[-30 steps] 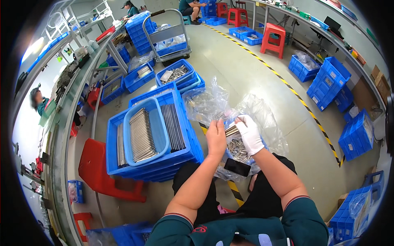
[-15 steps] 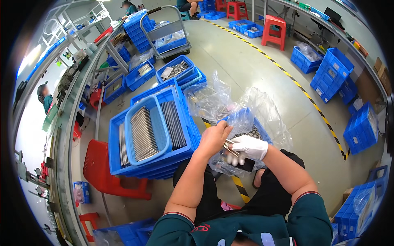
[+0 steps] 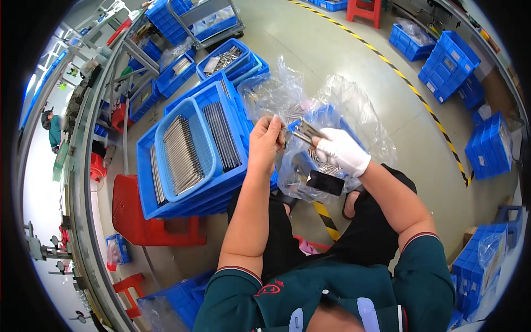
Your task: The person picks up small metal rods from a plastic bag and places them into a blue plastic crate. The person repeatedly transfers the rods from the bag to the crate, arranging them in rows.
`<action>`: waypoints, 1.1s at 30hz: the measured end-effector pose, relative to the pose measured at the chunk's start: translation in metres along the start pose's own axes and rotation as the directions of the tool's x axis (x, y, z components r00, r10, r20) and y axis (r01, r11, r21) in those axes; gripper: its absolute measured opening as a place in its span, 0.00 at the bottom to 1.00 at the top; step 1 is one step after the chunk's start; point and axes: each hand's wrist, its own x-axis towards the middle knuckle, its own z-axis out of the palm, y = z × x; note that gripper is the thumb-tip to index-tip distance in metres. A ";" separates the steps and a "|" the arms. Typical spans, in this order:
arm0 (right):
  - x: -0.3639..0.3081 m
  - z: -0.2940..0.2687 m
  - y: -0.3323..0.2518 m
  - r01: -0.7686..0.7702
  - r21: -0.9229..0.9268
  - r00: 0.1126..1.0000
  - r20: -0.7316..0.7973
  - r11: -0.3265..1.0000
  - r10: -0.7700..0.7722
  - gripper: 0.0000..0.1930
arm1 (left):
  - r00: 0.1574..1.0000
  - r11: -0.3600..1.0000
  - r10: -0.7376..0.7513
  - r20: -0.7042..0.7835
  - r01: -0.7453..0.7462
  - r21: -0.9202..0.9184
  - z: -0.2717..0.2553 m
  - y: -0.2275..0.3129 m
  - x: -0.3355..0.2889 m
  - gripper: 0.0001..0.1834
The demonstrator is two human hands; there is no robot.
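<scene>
My right hand (image 3: pixel 344 154), in a white glove, grips a small bunch of slim metal rods (image 3: pixel 305 133) that point left. Close to the rods' left ends is my bare left hand (image 3: pixel 265 143), fingers curled together; whatever they pinch is hidden. Beneath both hands stands a blue bin (image 3: pixel 354 135) lined with clear plastic film (image 3: pixel 362 113), with more loose metal rods (image 3: pixel 330 167) inside. A black, flat, phone-like slab (image 3: pixel 325 182) lies at the bin's near edge, just below the gloved hand.
To my left, stacked blue crates (image 3: pixel 145 191) carry a light-blue basket (image 3: pixel 206 178) of neatly rowed rods. A red stool (image 3: pixel 130 213) stands beside them. Farther off are a bin of loose metal parts (image 3: pixel 243 52) and a trolley (image 3: pixel 224 33). Yellow-black tape (image 3: pixel 409 83) crosses the floor.
My hands have moved apart; the left has gone up and left of the rods. The rods, bunched in my gloved hand, now show more clearly. The view has tilted down.
</scene>
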 end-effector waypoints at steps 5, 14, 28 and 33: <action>0.002 -0.014 0.003 0.071 -0.026 0.997 -0.029 0.997 -0.071 0.11 | 0.970 0.946 -0.134 0.204 0.187 -0.267 0.003 0.002 -0.004 0.11; 0.000 -0.010 -0.003 0.134 -0.181 0.989 -0.031 0.974 -0.142 0.13 | 0.946 0.932 -0.148 0.290 0.232 -0.280 0.002 0.000 -0.004 0.11; -0.003 -0.014 -0.002 0.214 -0.269 0.976 0.019 0.939 -0.217 0.14 | 0.952 0.994 -0.106 0.288 0.111 -0.002 -0.003 0.004 -0.008 0.09; 0.003 -0.012 0.003 0.216 -0.263 0.974 -0.008 0.940 -0.226 0.15 | 0.981 0.995 -0.079 0.176 0.069 0.066 0.004 0.004 -0.010 0.10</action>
